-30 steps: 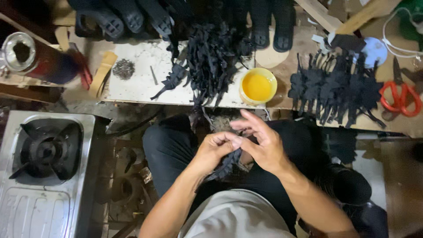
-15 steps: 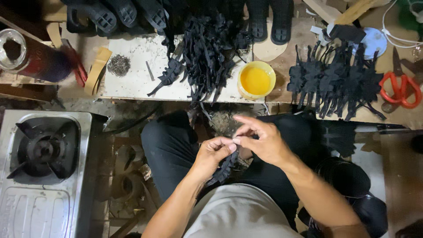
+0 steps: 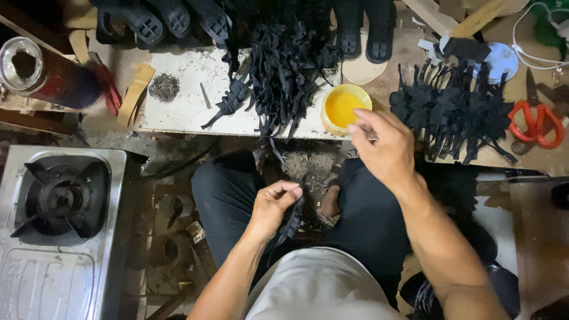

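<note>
Low in the centre of the frame, the left hand [image 3: 274, 204] is pinched shut on a black strap piece [image 3: 290, 222], which looks light, limp and rubbery and seems best held near its forked end. The right hand [image 3: 384, 148], fingers loosely curled with nothing visibly held, hovers beside the yellow glue bowl [image 3: 344, 106] on the counter [image 3: 184, 112].

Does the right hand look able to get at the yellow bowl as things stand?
Probably yes: the right hand hovers just beside the yellow bowl, with nothing between them. Whether it holds anything is unclear.
</note>
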`<state>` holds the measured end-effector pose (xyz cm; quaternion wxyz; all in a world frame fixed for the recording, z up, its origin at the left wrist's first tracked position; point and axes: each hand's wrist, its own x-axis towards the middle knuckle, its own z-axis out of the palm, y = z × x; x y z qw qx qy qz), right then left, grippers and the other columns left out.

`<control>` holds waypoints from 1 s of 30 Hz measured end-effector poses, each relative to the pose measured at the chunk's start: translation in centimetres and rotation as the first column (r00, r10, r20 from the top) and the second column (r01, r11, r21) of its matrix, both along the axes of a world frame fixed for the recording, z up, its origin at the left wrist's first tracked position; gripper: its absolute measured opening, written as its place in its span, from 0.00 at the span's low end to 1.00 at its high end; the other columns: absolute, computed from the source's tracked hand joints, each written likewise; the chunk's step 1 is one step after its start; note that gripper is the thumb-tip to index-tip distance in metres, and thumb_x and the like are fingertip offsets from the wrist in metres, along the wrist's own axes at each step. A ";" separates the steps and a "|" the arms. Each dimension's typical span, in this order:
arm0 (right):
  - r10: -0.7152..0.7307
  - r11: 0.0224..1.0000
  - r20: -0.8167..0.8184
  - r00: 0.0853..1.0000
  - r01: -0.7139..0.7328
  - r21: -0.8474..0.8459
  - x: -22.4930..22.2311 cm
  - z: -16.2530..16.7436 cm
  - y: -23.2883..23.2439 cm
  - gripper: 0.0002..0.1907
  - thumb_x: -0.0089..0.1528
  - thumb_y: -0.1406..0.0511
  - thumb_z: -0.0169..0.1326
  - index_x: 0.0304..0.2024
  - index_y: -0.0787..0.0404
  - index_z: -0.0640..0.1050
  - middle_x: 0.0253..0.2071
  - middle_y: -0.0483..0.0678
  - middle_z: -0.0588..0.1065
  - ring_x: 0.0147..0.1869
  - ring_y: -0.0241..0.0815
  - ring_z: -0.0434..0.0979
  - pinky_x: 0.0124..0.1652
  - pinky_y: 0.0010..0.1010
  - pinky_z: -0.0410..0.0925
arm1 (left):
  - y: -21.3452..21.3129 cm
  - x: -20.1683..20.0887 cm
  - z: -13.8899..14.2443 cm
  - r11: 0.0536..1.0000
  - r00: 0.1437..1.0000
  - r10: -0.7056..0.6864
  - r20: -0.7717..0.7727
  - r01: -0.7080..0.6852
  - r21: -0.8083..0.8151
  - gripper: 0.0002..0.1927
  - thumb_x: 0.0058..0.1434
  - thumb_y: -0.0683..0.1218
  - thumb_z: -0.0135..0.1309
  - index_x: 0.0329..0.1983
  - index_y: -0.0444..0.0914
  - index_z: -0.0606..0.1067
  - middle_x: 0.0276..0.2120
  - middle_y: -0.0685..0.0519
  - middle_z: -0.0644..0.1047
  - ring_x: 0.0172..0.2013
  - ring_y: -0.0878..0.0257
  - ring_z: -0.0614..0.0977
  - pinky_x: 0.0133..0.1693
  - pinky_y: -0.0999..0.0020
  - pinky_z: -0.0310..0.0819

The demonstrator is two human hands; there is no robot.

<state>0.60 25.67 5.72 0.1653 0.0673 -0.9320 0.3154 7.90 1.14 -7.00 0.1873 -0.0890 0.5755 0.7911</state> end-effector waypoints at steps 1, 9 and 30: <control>0.051 0.994 -0.021 0.998 -0.048 0.102 -0.7 0.1 0.2 0.18 0.61 0.60 0.65 0.50 0.63 0.83 0.52 0.52 0.78 0.55 0.49 0.78 0.55 0.39 0.72 | 0.0 0.1 -0.5 0.999 0.999 0.016 0.044 -0.018 0.045 0.05 0.63 0.38 0.60 0.41 0.32 0.82 0.33 0.56 0.81 0.33 0.72 0.78 0.38 0.76 0.73; 0.215 0.904 -0.037 0.976 -0.185 0.387 -4.2 -0.1 0.5 0.26 0.47 0.50 0.71 0.39 0.63 0.87 0.73 0.62 0.61 0.75 0.71 0.52 0.62 0.64 0.52 | -0.3 0.3 -0.3 0.926 0.984 -0.010 0.179 -0.059 0.373 0.13 0.67 0.41 0.55 0.53 0.31 0.79 0.41 0.52 0.83 0.37 0.70 0.82 0.41 0.73 0.76; 0.463 0.885 -0.254 0.849 -0.427 0.187 4.4 -4.0 -3.1 0.23 0.56 0.72 0.63 0.54 0.53 0.83 0.74 0.57 0.55 0.79 0.66 0.55 0.73 0.53 0.56 | 1.8 -0.8 1.3 0.832 0.994 -0.017 0.104 -0.043 0.553 0.19 0.68 0.41 0.53 0.62 0.32 0.73 0.51 0.49 0.81 0.49 0.66 0.82 0.55 0.70 0.75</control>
